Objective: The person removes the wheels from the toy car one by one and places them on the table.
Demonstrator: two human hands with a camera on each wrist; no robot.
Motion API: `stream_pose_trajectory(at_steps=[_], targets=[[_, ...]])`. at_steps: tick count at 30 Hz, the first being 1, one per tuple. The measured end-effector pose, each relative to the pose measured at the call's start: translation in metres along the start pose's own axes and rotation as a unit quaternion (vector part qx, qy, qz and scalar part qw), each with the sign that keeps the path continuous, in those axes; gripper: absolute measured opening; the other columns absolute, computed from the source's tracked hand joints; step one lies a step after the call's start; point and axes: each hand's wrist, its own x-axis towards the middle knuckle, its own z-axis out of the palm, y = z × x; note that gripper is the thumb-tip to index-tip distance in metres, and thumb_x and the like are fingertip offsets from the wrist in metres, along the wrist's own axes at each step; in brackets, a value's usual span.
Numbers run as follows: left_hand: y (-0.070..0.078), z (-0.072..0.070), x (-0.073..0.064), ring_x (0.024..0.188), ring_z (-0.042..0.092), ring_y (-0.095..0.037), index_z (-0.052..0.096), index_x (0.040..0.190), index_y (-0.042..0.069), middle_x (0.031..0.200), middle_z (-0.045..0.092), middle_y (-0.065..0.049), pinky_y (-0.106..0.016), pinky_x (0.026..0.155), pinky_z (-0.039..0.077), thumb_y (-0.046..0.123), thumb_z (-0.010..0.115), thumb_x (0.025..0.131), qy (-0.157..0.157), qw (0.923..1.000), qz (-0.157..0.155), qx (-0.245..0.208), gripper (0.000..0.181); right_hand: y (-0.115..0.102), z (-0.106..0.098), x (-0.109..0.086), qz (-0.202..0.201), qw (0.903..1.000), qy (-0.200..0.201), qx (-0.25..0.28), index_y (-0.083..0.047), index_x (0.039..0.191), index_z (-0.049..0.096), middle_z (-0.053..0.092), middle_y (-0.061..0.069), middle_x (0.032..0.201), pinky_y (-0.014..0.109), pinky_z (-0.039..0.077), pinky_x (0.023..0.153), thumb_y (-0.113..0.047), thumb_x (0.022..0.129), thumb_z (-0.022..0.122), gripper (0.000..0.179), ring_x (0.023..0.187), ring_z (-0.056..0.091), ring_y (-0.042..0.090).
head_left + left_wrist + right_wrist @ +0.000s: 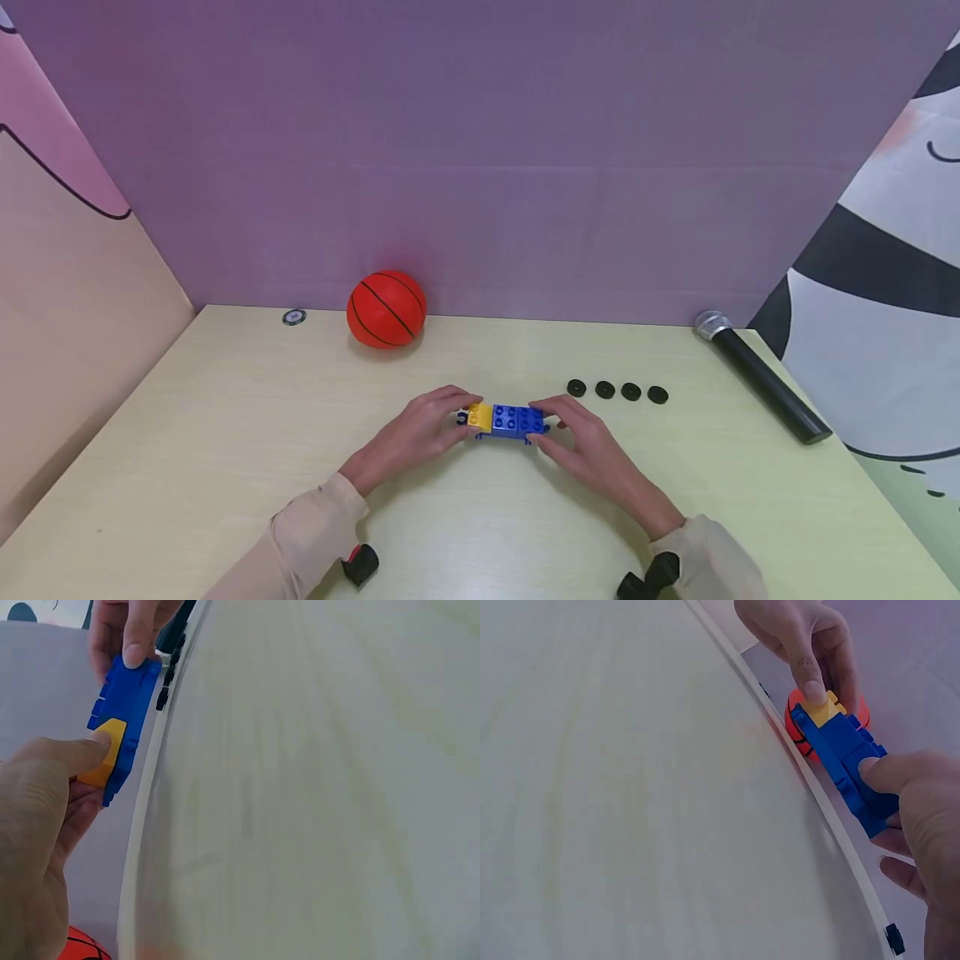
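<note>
A building-block toy is held above the table between both hands, with studded blue bricks (507, 422) on a blue base and a yellow brick (481, 417) at its left end. Small pegs stick out low along its sides. My left hand (422, 431) pinches the yellow end between thumb and fingers; its thumb lies on the yellow brick (112, 742) in the left wrist view. At the other end, the right hand (588, 443) grips the blue part, its thumb pressed on the blue bricks (859, 766) in the right wrist view. The toy's underside is hidden in the head view.
Several small black discs (605, 390), like toy wheels, lie in a row beyond the right hand. A black microphone (768, 383) lies along the right edge. A red ball (386, 309) with black lines and a small round disc (294, 317) sit at the table's (225, 417) back edge.
</note>
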Motion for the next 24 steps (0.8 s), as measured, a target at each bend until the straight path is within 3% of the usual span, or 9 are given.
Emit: stream_pose_trajectory(at_steps=[10, 24], targets=[[-0.0073, 0.0056, 0.0040, 0.113, 0.066, -0.024, 0.066, 0.133, -0.003, 0.124, 0.068, -0.012, -0.037, 0.097, 0.055, 0.010, 0.076, 0.096, -0.011, 0.9996, -0.025, -0.001, 0.041, 0.0067, 0.0060, 0.0044, 0.042, 0.9988, -0.024, 0.009, 0.007, 0.128, 0.064, 0.067, 0.013, 0.120, 0.038, 0.059, 0.087, -0.001, 0.090, 0.079, 0.042, 0.106, 0.067, 0.026], [-0.0093, 0.0095, 0.0061, 0.113, 0.066, -0.025, 0.065, 0.135, -0.004, 0.124, 0.068, -0.013, -0.038, 0.098, 0.055, 0.008, 0.077, 0.094, -0.015, 0.9985, -0.050, -0.016, 0.044, 0.0087, 0.0087, 0.0051, 0.058, 0.9979, -0.029, -0.010, 0.004, 0.127, 0.066, 0.068, 0.011, 0.118, 0.037, 0.059, 0.085, -0.003, 0.091, 0.078, 0.038, 0.100, 0.067, 0.024]])
